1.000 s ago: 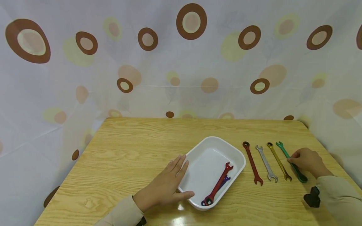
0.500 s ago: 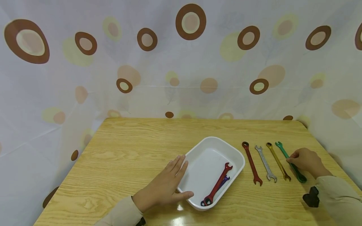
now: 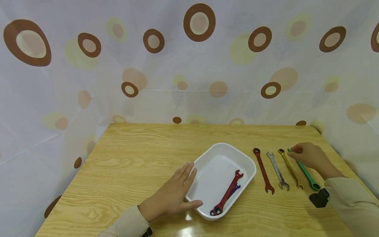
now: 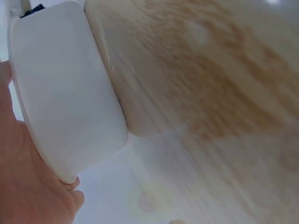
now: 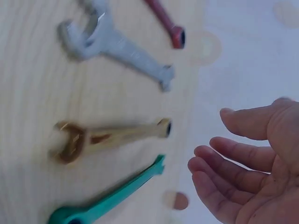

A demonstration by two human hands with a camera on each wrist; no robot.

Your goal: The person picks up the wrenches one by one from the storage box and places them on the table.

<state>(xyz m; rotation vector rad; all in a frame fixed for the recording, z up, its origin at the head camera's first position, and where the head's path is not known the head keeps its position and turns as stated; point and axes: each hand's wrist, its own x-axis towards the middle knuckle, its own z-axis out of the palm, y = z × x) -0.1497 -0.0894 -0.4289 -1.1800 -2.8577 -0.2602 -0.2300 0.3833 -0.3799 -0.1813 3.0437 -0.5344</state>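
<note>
My left hand [image 3: 174, 194] rests with straight fingers on the left rim of a white plastic tub [image 3: 207, 177]; in the left wrist view the palm lies along the tub's rim. Inside the tub a red wrench [image 3: 231, 191] lies across a purple wrench [image 3: 235, 190]. At the right, my right hand [image 3: 314, 158] hovers above the upper end of a green wrench [image 3: 308, 174]. In the right wrist view its thumb and fingers are apart with nothing between them, and the green wrench lies on the table, clear of them.
Left of the green wrench lie a gold wrench [image 3: 290, 168], a silver wrench [image 3: 277, 170] and another red wrench [image 3: 263, 171], roughly side by side. They lie on a wood-grain table [image 3: 142, 154]. A patterned curtain [image 3: 165, 65] hangs behind and on both sides.
My right hand has let go of the green wrench and moved up and slightly left. The green wrench now lies uncovered along most of its length. My left hand stays on the tub.
</note>
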